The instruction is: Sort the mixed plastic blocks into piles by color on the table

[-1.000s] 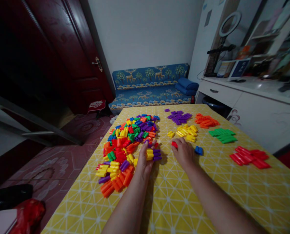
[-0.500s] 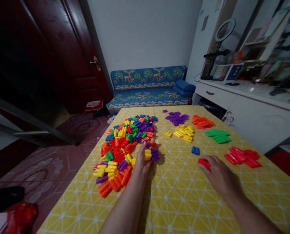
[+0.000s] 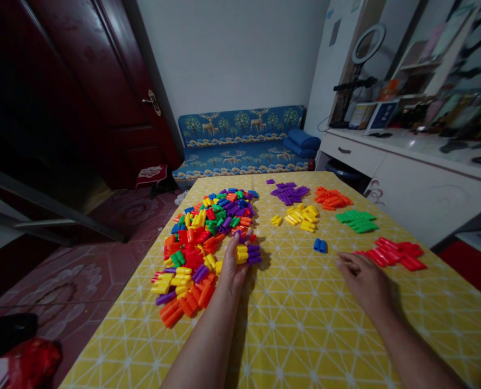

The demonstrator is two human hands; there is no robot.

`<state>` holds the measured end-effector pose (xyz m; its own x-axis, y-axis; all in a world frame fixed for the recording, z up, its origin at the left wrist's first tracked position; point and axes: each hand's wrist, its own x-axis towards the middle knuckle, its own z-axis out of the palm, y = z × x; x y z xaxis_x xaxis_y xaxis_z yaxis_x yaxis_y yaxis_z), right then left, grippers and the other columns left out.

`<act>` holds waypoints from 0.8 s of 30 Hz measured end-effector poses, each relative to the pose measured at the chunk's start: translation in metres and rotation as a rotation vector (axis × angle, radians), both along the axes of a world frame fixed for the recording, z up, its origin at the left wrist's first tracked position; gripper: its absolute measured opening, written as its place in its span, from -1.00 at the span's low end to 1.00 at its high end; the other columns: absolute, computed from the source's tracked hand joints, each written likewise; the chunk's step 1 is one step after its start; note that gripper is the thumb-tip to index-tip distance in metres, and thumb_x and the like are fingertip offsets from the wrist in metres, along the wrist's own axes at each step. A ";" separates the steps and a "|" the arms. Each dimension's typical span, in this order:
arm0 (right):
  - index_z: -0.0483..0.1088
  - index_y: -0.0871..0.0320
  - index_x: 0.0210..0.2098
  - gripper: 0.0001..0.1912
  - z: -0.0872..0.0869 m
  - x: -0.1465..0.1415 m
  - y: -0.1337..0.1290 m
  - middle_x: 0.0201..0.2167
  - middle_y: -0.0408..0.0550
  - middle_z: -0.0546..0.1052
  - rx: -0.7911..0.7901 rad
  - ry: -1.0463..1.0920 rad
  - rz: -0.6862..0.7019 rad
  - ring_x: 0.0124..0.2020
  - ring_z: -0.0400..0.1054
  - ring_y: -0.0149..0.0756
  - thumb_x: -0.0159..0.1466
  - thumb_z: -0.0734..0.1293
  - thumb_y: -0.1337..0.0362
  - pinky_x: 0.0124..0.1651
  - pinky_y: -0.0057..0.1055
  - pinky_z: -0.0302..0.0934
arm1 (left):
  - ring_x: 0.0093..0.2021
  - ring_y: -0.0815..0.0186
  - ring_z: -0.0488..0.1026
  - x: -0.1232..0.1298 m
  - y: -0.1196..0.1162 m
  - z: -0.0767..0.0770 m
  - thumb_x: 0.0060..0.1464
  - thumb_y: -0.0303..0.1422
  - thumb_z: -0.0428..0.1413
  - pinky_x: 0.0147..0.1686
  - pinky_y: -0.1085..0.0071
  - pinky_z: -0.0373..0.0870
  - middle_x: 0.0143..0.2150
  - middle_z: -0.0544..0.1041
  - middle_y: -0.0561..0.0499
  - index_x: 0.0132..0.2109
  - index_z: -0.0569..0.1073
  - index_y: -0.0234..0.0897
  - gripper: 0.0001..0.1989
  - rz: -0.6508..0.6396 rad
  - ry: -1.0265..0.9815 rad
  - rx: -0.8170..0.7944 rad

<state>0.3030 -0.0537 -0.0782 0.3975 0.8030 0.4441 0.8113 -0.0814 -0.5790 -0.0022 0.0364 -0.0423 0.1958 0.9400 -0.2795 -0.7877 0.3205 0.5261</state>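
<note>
**Q:** What is the condition of the hands?
**A:** They are apart. The left hand (image 3: 235, 265) is clamped on yellow and purple ribbed plastic tube blocks (image 3: 248, 254), aligned end to end. The right hand (image 3: 364, 278) has curled fingers beside the red plastic block group (image 3: 398, 253); no block shows between them, and I cannot tell whether they are fully closed.

**Q:** Why is the left grip arranged this way?
**A:** Probably to retain several blocks in one palm, leaving the right hand free for single pieces. The purple ends project past the fingers, presumably within easy reach.

**Q:** What lies next to the hands?
**A:** The mixed heap of multicoloured plastic blocks (image 3: 211, 216) lies beside and beyond the left hand. A blue plastic double-tube block (image 3: 320, 246) lies between the two hands, slightly farther out.

**Q:** And farther out?
**A:** Green (image 3: 357, 220), orange (image 3: 332, 198), yellow (image 3: 303, 216) and purple (image 3: 289, 193) groups of plastic blocks lie apart from one another. The spacing likely keeps each colour distinct. A small yellow cluster (image 3: 276, 220) and one purple block (image 3: 270, 181) sit just outside their groups.

**Q:** What supports them?
**A:** A surface under yellow cloth with white geometric lines (image 3: 280, 324). Beyond it is a blue patterned sofa (image 3: 240, 140).
</note>
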 end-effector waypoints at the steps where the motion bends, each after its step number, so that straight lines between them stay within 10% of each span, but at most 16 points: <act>1: 0.51 0.14 -0.19 -0.61 -0.002 0.004 0.003 -0.35 0.07 0.56 0.038 0.009 -0.032 -0.38 0.46 -0.15 0.16 0.24 0.02 -0.34 -0.26 0.33 | -0.55 0.46 0.38 0.000 0.000 0.000 0.02 -0.26 0.27 -0.61 0.56 0.31 -0.35 0.52 -0.04 -0.07 0.43 -0.35 -0.63 -0.003 0.004 -0.001; 7: 0.43 0.16 -0.04 -0.56 0.006 -0.009 0.015 -0.01 0.19 0.49 0.138 0.185 0.061 -0.09 0.45 -0.07 0.16 0.27 0.06 -0.23 -0.21 0.40 | -0.58 0.45 0.37 0.005 -0.002 0.003 0.05 -0.26 0.25 -0.63 0.56 0.31 -0.46 0.47 0.03 -0.14 0.47 -0.37 -0.70 0.017 0.023 -0.002; 14: 0.36 0.06 0.09 -0.47 0.046 -0.134 0.029 0.01 0.05 0.51 -0.092 0.442 0.580 -0.31 0.49 -0.27 0.12 0.37 0.21 -0.34 -0.35 0.42 | -0.55 0.42 0.42 0.009 -0.005 0.007 0.10 -0.27 0.21 -0.55 0.53 0.38 -0.49 0.47 0.04 -0.14 0.49 -0.39 -0.73 0.020 -0.002 0.017; 24: 0.37 0.07 -0.01 -0.62 0.014 -0.178 0.052 -0.07 0.04 0.53 0.078 0.690 0.560 -0.09 0.48 -0.15 0.17 0.38 0.20 -0.12 -0.23 0.43 | -0.24 0.28 0.57 0.009 -0.005 0.008 0.10 -0.13 0.20 -0.19 0.40 0.51 -0.25 0.58 -0.06 -0.06 0.47 -0.28 -0.64 0.103 -0.145 0.061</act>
